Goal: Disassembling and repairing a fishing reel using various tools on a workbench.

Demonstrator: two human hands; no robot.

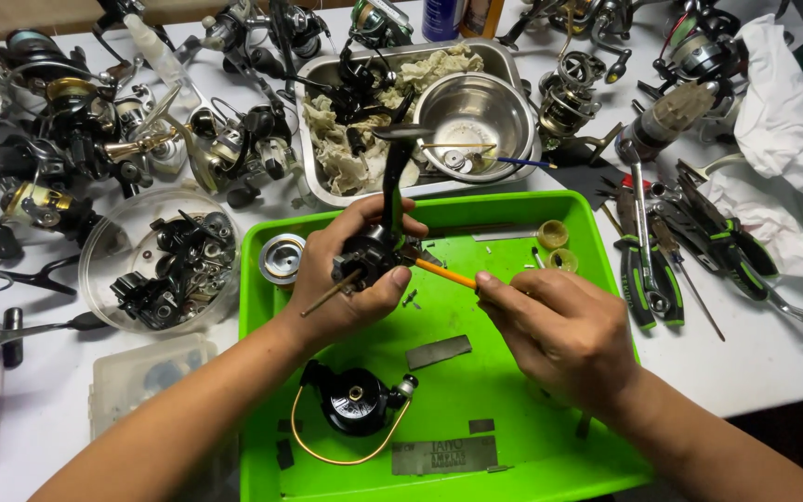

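Together, our hands work over the middle of the green tray (573, 214). Our left hand (346, 279) is clenched around a black fishing reel body (369, 256), its stem (394, 181) pointing up toward the tray's far edge. Our right hand (559, 325) grips an orange-handled tool (445, 273), pinched between fingers and thumb, with its tip touching the reel body's right side. Near the tray's front edge lies a black rotor with a gold bail wire (353, 404), and between it and our hands a flat grey strip (439, 351). A silver spool (282, 258) sits at the tray's far left corner, two small yellowish caps (553, 234) near the far right corner. Left of the tray, a clear round container (162, 260) holds dark reel parts. Beyond the tray, a metal pan (327, 70) holds rags and a steel bowl (476, 112). Pliers and wrenches (680, 251) lie right of the tray.
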